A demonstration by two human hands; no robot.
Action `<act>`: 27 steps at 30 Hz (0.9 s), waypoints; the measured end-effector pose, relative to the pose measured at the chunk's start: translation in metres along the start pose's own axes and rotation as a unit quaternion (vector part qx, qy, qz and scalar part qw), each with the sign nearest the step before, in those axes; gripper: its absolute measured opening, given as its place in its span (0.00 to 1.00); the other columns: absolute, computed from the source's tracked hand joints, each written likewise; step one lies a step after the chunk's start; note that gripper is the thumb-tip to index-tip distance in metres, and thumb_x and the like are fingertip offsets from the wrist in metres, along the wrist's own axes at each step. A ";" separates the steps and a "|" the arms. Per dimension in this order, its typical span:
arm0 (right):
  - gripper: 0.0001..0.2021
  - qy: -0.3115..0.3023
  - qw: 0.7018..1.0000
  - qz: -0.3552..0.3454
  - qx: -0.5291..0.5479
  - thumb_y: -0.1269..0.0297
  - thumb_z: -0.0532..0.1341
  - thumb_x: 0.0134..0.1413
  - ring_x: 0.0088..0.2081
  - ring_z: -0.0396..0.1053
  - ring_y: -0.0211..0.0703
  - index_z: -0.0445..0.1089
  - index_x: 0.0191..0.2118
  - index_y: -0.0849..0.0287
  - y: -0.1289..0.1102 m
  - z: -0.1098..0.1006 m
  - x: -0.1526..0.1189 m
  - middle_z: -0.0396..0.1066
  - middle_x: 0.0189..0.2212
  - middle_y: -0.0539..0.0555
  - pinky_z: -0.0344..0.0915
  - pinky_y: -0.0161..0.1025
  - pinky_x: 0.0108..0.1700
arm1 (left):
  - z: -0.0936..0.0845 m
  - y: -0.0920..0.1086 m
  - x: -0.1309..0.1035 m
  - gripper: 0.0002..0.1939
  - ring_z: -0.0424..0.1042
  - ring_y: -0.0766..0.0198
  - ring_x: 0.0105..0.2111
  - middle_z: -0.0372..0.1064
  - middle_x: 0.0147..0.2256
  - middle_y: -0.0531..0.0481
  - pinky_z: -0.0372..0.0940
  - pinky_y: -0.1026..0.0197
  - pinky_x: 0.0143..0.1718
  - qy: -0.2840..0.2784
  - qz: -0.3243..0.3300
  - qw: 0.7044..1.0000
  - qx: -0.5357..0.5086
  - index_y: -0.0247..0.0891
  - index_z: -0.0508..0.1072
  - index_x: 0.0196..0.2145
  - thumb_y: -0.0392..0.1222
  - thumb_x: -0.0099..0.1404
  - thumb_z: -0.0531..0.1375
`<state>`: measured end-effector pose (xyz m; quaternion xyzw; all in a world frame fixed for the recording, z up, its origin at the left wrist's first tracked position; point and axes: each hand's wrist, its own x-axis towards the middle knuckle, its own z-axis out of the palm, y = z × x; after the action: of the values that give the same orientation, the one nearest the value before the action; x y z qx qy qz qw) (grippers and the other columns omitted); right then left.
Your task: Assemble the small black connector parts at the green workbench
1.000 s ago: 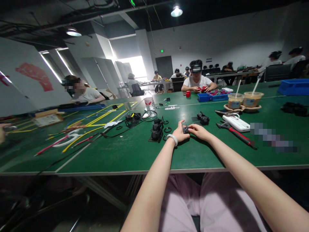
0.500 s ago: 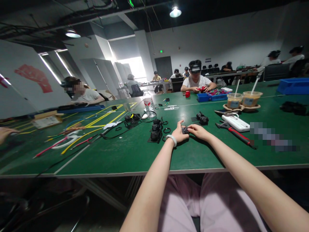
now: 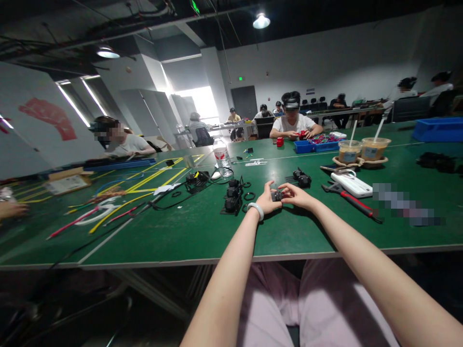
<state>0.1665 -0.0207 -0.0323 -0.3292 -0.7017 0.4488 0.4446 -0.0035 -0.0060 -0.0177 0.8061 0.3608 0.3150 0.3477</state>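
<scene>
A small black part (image 3: 277, 195), too small to name more exactly, is held between my two hands just above the green table. My left hand (image 3: 266, 201), with a pale bangle at the wrist, grips it from the left. From the right, the fingers of my right hand (image 3: 295, 196) curl onto it. Left of my hands stands a row of black parts (image 3: 232, 197), with black rings (image 3: 249, 196) beside them. Behind my right hand lies another black part (image 3: 302, 178).
An adjustable wrench (image 3: 352, 202) with red-black handle, a white power bank (image 3: 352, 184) and drinks cups (image 3: 374, 149) lie to the right. A water bottle (image 3: 223, 159) stands behind. Coloured cables (image 3: 119, 207) spread at left. Co-workers sit across the table (image 3: 173, 241).
The fingers of my right hand have shifted and arch more over the small black part. My left hand stays about where it was.
</scene>
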 end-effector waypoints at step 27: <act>0.17 0.006 0.998 -0.003 -0.058 0.68 0.59 0.38 0.31 0.64 0.34 0.61 0.40 0.61 0.000 0.001 0.001 0.66 0.30 0.50 0.60 0.36 0.36 | 0.001 0.003 0.000 0.44 0.61 0.70 0.27 0.57 0.35 0.49 0.60 0.56 0.36 0.006 0.000 1.000 0.014 0.38 0.39 0.53 0.35 0.42 0.60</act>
<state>0.1655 -0.0202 -0.0325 -0.3550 -0.7250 0.4036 0.4306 -0.0017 -0.0080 -0.0166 0.8088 0.3675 0.3148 0.3341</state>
